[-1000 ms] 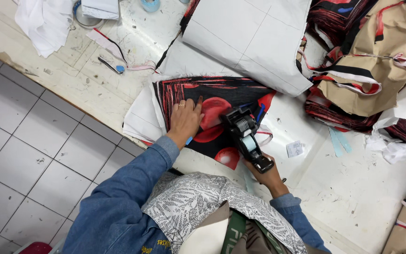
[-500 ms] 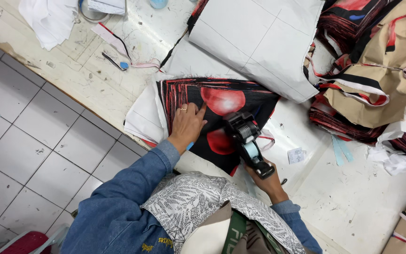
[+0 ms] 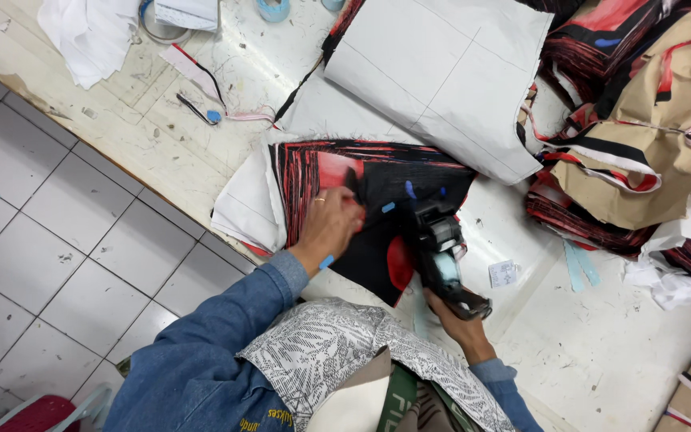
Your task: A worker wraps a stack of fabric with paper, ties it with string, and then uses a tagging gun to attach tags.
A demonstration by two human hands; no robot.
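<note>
A stack of cut fabric pieces printed red and black (image 3: 337, 172) lies on the white worktable (image 3: 601, 352), with white paper sheets under it. My left hand (image 3: 331, 224) presses on the top piece and lifts or folds its edge, fingers closed on the cloth. My right hand (image 3: 453, 320) grips a black hand-held labelling gun (image 3: 441, 248) whose head rests on the fabric just right of my left hand. Small blue tags (image 3: 411, 190) sit on the dark cloth.
A large white paper-wrapped bundle (image 3: 441, 72) lies behind the stack. Piles of tan, red and black fabric pieces (image 3: 641, 152) fill the right side. Blue tape rolls (image 3: 273, 10), white cloth (image 3: 89, 32) and a small paper tag (image 3: 503, 274) lie on the table. Grey tiled floor (image 3: 33, 256) is at left.
My left hand has slid right across the fabric and turned the top piece, covering part of the red print. The labelling gun has shifted slightly along the cloth.
</note>
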